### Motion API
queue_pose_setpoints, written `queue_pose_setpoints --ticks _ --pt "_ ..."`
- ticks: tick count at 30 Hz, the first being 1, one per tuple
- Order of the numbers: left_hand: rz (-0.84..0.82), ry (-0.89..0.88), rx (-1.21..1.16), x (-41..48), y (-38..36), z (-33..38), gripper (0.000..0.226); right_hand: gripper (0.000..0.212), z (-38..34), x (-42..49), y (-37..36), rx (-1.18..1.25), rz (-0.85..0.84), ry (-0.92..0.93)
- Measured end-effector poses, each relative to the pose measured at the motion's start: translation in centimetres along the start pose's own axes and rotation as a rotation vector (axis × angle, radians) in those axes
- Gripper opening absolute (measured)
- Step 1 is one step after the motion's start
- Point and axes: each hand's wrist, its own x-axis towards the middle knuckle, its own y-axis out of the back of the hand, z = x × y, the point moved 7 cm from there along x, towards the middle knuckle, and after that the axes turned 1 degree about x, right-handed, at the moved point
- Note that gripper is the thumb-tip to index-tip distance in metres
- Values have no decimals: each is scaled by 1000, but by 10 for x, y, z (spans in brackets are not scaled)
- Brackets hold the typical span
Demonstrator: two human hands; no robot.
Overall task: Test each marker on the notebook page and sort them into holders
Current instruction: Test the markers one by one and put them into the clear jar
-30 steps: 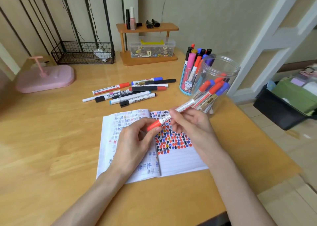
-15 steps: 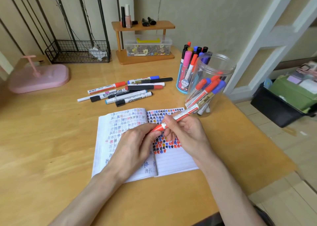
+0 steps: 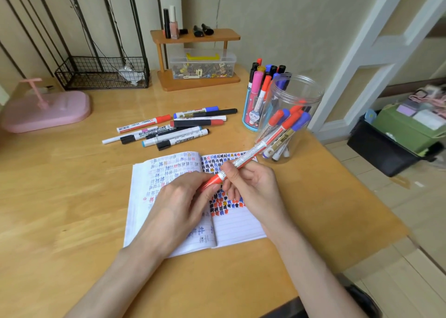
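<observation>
An open notebook (image 3: 239,226) lies on the wooden table, its pages covered in coloured test marks. Over it I hold a red marker (image 3: 243,159) slanted up to the right. My right hand (image 3: 253,189) grips the white barrel. My left hand (image 3: 178,204) closes its fingers round the red cap end. Several loose markers (image 3: 169,130) lie in a pile beyond the notebook. A clear plastic jar (image 3: 293,114) at the right holds several red and blue markers. Behind it a blue cartoon cup (image 3: 252,107) is packed with several more.
A wooden shelf (image 3: 195,59) with a clear box of small items stands at the back wall. A wire basket (image 3: 101,73) and a pink stand (image 3: 45,110) sit at the back left. The table's right edge drops to the floor, where a black bin (image 3: 386,148) stands.
Both hands and the red marker have sunk lower, closer to the page. My left hand's fingers have closed further round the red cap.
</observation>
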Motion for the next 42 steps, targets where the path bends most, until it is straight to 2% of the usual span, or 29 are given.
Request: queue_pose_setpoints --ticks 4,7,12,22,26,28,31,33,36,42 --pt "26 2 -23 -2 2 3 29 31 0 0 -2 13 12 -12" --pt "43 26 0 -2 4 2 22 34 -1 -1 -1 17 40 -1" --pt "27 -26 51 -1 1 4 23 27 1 0 -2 -19 -2 14" --pt "-79 16 -132 3 -4 -3 25 13 -4 -2 -4 -55 -100 37" --pt "-41 13 -98 2 0 -3 20 13 -1 -1 -6 -31 -108 2" --pt "-22 8 -59 1 2 -2 21 15 1 -1 -3 -4 -61 -4" --pt "19 5 -27 -1 3 -3 36 28 2 0 2 8 9 8" --pt "56 -17 28 -1 6 0 31 33 1 0 1 2 7 13" --pt "67 -31 62 0 6 5 24 34 0 0 0 -26 -6 26" --pt "-5 7 -18 1 2 2 24 27 -2 0 0 -45 -23 41"
